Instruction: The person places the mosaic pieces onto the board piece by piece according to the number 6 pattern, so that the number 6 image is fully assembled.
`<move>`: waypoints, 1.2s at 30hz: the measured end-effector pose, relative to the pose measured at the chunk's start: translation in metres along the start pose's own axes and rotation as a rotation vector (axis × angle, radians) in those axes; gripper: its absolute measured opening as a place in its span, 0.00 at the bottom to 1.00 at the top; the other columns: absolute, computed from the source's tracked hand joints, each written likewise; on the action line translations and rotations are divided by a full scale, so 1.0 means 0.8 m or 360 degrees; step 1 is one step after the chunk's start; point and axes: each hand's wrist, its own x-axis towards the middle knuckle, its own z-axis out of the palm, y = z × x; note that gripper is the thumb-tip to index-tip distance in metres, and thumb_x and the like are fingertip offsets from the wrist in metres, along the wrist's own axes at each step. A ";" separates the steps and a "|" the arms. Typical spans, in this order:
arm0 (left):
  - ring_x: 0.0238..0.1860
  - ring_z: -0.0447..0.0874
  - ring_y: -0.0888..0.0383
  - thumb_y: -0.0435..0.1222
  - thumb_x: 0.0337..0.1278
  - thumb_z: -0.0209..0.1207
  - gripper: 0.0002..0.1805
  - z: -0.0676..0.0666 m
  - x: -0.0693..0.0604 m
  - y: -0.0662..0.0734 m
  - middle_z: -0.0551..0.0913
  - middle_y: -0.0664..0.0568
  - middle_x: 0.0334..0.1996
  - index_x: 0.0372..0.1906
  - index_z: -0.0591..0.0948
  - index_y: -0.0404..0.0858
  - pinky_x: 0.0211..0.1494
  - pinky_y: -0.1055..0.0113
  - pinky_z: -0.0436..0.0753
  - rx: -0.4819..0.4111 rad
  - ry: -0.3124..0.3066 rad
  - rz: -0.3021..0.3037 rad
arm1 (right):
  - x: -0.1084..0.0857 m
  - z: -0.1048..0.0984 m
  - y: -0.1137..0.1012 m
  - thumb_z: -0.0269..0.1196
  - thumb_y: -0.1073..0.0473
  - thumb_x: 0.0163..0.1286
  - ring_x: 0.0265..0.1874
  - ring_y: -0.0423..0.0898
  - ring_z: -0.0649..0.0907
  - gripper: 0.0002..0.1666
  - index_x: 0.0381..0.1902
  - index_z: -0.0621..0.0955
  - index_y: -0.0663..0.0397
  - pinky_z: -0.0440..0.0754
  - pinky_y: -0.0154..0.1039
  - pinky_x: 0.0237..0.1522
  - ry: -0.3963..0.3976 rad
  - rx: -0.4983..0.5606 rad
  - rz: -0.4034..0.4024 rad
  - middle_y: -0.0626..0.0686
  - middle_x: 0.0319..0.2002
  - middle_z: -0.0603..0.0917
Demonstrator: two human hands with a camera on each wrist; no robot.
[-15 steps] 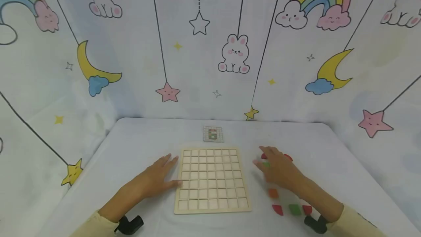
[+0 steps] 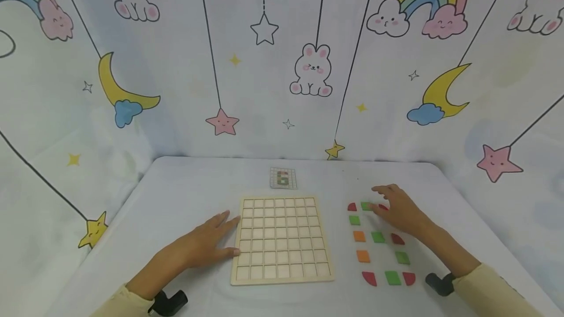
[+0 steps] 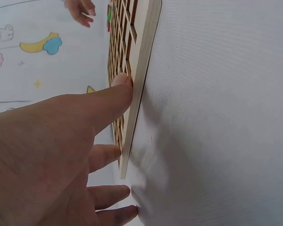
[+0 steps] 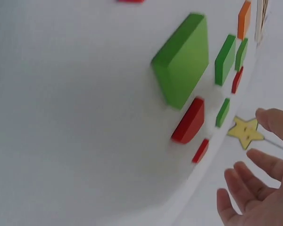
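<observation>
My left hand rests against the left edge of a wooden grid board; in the left wrist view the thumb of the hand touches the board's rim. With its fingers spread, my right hand hovers over the far end of the loose pieces and holds nothing. Under or beside its thumb lie a green square and a partly covered red piece. In the right wrist view the hand is above the table, apart from a green square and a red piece.
A small card with a coloured figure lies beyond the board. Right of the board are several pieces, among them orange squares, green squares and red rounded pieces. A patterned cloth stands behind the white table.
My right hand has moved right and slightly away from me, uncovering several pieces. My left hand stays at the board's left edge, its thumb slightly nearer me.
</observation>
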 end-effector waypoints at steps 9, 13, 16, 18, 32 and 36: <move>0.81 0.56 0.31 0.61 0.67 0.65 0.45 -0.004 -0.001 0.003 0.57 0.36 0.83 0.83 0.65 0.50 0.77 0.29 0.63 -0.0014 -0.0015 0.0016 | -0.004 -0.010 0.040 0.73 0.56 0.70 0.54 0.65 0.82 0.34 0.67 0.76 0.67 0.89 0.59 0.51 -0.0179 0.0146 0.0099 0.69 0.56 0.82; 0.82 0.55 0.32 0.61 0.67 0.65 0.45 -0.004 -0.003 0.002 0.57 0.36 0.83 0.83 0.65 0.50 0.77 0.29 0.62 -0.0011 -0.0016 0.0022 | -0.007 -0.010 0.048 0.73 0.56 0.70 0.53 0.63 0.83 0.32 0.66 0.77 0.67 0.90 0.57 0.52 -0.0234 0.0207 0.0172 0.68 0.56 0.83; 0.82 0.54 0.31 0.61 0.68 0.64 0.45 -0.004 -0.003 0.001 0.57 0.36 0.83 0.83 0.64 0.50 0.77 0.29 0.62 -0.0013 -0.0018 0.0030 | -0.008 -0.006 0.054 0.72 0.56 0.70 0.53 0.61 0.83 0.30 0.64 0.79 0.65 0.89 0.56 0.54 -0.0245 0.0227 0.0214 0.66 0.56 0.84; 0.82 0.55 0.31 0.61 0.68 0.64 0.45 -0.004 -0.002 0.001 0.57 0.35 0.83 0.83 0.64 0.49 0.77 0.29 0.62 -0.0011 -0.0016 0.0037 | -0.008 -0.004 0.058 0.72 0.56 0.71 0.52 0.60 0.83 0.28 0.63 0.79 0.65 0.89 0.56 0.55 -0.0249 0.0236 0.0227 0.66 0.56 0.84; 0.81 0.56 0.31 0.60 0.69 0.64 0.45 -0.001 -0.001 -0.003 0.58 0.34 0.82 0.83 0.64 0.48 0.77 0.30 0.63 0.0009 0.0004 0.0071 | -0.005 -0.001 0.065 0.69 0.56 0.74 0.47 0.54 0.81 0.20 0.56 0.82 0.63 0.87 0.46 0.50 -0.0287 0.0307 0.0274 0.59 0.49 0.85; 0.81 0.56 0.30 0.60 0.69 0.63 0.45 -0.001 0.000 -0.002 0.58 0.34 0.82 0.83 0.64 0.47 0.78 0.30 0.63 0.0007 0.0004 0.0082 | -0.006 -0.001 0.064 0.69 0.56 0.74 0.46 0.52 0.82 0.19 0.55 0.83 0.63 0.86 0.45 0.50 -0.0280 0.0315 0.0268 0.57 0.46 0.86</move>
